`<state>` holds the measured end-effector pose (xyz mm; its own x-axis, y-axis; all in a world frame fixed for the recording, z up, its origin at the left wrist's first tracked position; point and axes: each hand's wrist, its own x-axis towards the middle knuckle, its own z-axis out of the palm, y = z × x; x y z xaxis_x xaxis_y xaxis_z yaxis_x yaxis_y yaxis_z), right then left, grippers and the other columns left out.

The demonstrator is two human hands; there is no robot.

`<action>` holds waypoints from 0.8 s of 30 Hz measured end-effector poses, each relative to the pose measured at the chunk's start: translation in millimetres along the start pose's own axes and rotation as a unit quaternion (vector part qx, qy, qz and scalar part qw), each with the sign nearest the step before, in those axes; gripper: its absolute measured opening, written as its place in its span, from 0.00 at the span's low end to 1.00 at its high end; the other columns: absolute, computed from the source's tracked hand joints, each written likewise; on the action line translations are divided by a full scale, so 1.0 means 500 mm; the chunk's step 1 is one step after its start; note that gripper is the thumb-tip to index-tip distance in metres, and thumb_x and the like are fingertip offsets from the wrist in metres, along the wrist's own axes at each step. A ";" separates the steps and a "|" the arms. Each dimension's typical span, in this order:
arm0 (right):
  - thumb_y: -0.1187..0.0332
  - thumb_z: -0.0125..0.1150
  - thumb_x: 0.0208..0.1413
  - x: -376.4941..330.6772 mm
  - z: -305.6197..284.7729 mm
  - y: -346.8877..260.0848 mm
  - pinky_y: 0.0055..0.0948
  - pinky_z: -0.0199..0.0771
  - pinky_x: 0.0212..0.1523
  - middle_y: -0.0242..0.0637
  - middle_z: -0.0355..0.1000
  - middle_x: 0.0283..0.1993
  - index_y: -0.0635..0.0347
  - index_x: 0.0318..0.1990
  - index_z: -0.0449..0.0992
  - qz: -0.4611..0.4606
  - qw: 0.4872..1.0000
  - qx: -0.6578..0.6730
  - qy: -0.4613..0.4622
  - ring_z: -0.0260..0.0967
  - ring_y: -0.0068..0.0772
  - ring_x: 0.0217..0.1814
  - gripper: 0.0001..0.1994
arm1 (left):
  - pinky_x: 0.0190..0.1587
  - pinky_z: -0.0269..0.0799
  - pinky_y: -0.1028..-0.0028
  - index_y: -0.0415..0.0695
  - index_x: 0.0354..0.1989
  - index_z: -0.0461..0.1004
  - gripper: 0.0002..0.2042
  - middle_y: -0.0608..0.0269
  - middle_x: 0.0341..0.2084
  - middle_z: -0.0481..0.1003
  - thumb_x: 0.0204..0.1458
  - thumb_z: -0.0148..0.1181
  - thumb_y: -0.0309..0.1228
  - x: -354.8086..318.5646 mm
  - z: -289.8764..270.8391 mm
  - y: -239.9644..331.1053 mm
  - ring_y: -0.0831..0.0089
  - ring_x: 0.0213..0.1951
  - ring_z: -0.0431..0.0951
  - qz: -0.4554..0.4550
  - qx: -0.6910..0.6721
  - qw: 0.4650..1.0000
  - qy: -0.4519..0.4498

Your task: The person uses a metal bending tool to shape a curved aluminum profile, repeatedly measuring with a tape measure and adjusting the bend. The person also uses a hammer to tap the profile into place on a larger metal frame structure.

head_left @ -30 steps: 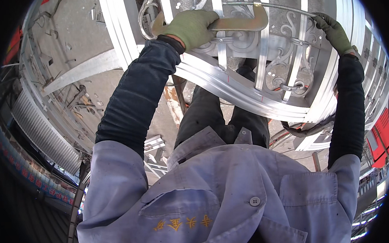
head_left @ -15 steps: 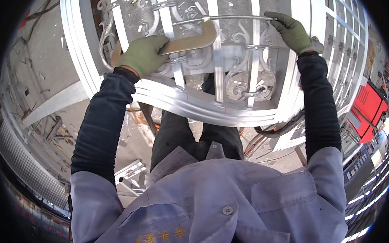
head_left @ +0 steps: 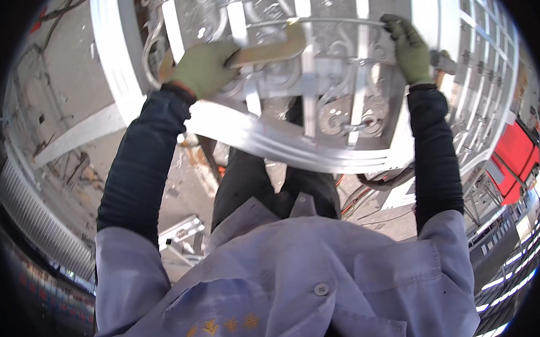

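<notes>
The left hand (head_left: 202,68), in a green knit glove, is closed around the tan wooden handle of a hand tool (head_left: 268,50) — flat, smooth, slightly curved. The handle lies across the upper part of a silver-painted ornamental metal panel (head_left: 316,115). The right hand (head_left: 410,49), in a darker green glove, is closed around the far end of a thin, straight metal rod (head_left: 330,21) that runs from the handle's end across the panel's top.

The panel has flat vertical bars, cast scrollwork between them and a broad, ribbed, glossy lower rail (head_left: 263,141) that curves across the view. It stands directly in front of the person, between both forearms.

Both sleeves are dark and ribbed under a pale lavender work shirt (head_left: 287,282) with one round button. Below lies a concrete floor (head_left: 68,93) — rough, grey. A red object (head_left: 513,158) stands at right.
</notes>
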<state>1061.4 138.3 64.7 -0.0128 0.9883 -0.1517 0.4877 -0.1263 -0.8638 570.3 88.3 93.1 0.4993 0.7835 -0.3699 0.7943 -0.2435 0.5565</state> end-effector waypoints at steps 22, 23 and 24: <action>0.66 0.66 0.78 0.067 -0.058 -0.002 0.33 0.74 0.76 0.31 0.80 0.74 0.43 0.77 0.79 -0.162 0.899 -0.360 -0.188 0.76 0.32 0.74 0.23 | 0.60 0.84 0.55 0.48 0.60 0.86 0.18 0.51 0.48 0.89 0.67 0.70 0.43 -0.003 -0.015 0.013 0.51 0.51 0.90 -0.020 0.090 0.995 -0.049; 0.62 0.66 0.79 0.075 -0.059 0.001 0.35 0.71 0.80 0.33 0.80 0.75 0.43 0.76 0.81 -0.151 0.909 -0.327 -0.211 0.75 0.34 0.79 0.22 | 0.59 0.85 0.56 0.48 0.61 0.86 0.19 0.51 0.48 0.89 0.67 0.70 0.44 -0.005 -0.016 0.012 0.51 0.50 0.90 -0.027 0.091 0.994 -0.054; 0.61 0.66 0.79 0.081 -0.063 0.003 0.35 0.71 0.80 0.33 0.82 0.74 0.44 0.76 0.81 -0.091 0.927 -0.284 -0.229 0.76 0.34 0.78 0.21 | 0.59 0.85 0.56 0.48 0.61 0.86 0.19 0.51 0.48 0.89 0.67 0.70 0.44 -0.003 -0.016 0.012 0.51 0.50 0.90 -0.031 0.091 0.994 -0.054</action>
<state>1089.4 180.7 72.3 -0.4464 0.8325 -0.3281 0.8196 0.2333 -0.5232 571.5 90.1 102.8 0.4742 0.7369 -0.4818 0.8691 -0.3046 0.3897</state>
